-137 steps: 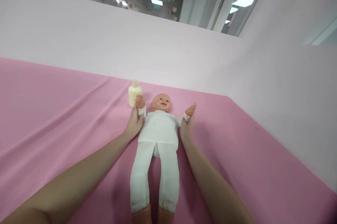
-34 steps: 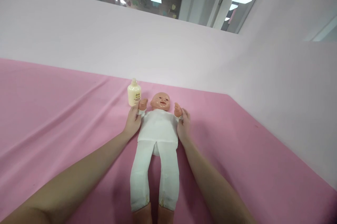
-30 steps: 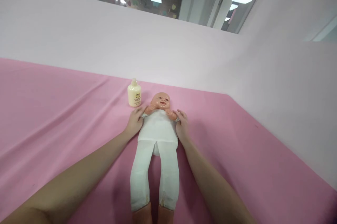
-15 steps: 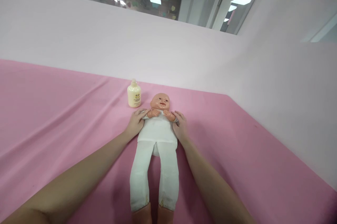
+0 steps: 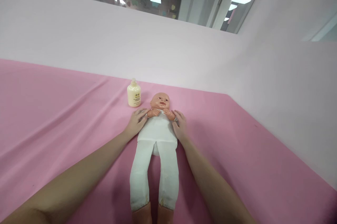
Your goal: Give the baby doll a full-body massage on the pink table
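Doll (image 5: 157, 130) lies face up on pink cloth (image 5: 250, 168), head away, feet toward me. My left hand (image 5: 136, 122) and right hand (image 5: 180, 125), half curled, hold its arms. Yellow bottle (image 5: 134, 96) stands near its head; I can't tell what's inside.

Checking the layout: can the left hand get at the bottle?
Probably yes: the bottle stands just beyond the left hand, nothing visible between them, though that hand touches the doll.

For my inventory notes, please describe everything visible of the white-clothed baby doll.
The bald, plastic-looking baby doll wears a white shirt and trousers, marked brownish at one hem. It lies face-up on pink wrinkled covering, forearms bent over chest, legs apart, feet out of frame. The left hand and right hand touch its arms.
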Demonstrator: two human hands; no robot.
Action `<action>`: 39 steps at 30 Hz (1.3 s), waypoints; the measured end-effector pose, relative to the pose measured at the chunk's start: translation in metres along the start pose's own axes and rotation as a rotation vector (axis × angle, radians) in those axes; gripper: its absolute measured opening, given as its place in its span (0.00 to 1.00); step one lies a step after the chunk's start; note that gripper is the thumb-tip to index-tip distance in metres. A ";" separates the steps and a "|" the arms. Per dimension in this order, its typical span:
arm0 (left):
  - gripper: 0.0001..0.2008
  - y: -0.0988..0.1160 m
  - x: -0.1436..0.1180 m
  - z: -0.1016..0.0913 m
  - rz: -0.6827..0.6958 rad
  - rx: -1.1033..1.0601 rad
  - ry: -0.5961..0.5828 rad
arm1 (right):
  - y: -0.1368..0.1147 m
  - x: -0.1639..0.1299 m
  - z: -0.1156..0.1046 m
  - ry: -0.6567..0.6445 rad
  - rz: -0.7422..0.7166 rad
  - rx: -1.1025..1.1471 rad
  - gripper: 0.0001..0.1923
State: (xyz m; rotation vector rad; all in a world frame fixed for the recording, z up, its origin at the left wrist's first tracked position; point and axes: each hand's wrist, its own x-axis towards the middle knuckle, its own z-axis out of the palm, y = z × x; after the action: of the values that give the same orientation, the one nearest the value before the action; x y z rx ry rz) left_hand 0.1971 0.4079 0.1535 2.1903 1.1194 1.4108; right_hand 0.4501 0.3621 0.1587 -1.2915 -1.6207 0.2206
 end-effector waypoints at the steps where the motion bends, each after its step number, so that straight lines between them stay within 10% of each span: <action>1: 0.19 0.000 0.000 0.000 -0.003 0.000 0.002 | 0.000 0.000 0.000 -0.002 -0.004 0.005 0.30; 39: 0.19 0.002 0.001 -0.003 -0.032 -0.011 -0.013 | 0.000 0.000 -0.001 -0.026 0.008 0.063 0.31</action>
State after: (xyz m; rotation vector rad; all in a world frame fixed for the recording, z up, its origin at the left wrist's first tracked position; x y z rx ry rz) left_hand 0.1958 0.4065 0.1570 2.1611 1.1343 1.3849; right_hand 0.4512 0.3617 0.1589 -1.2520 -1.6184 0.2926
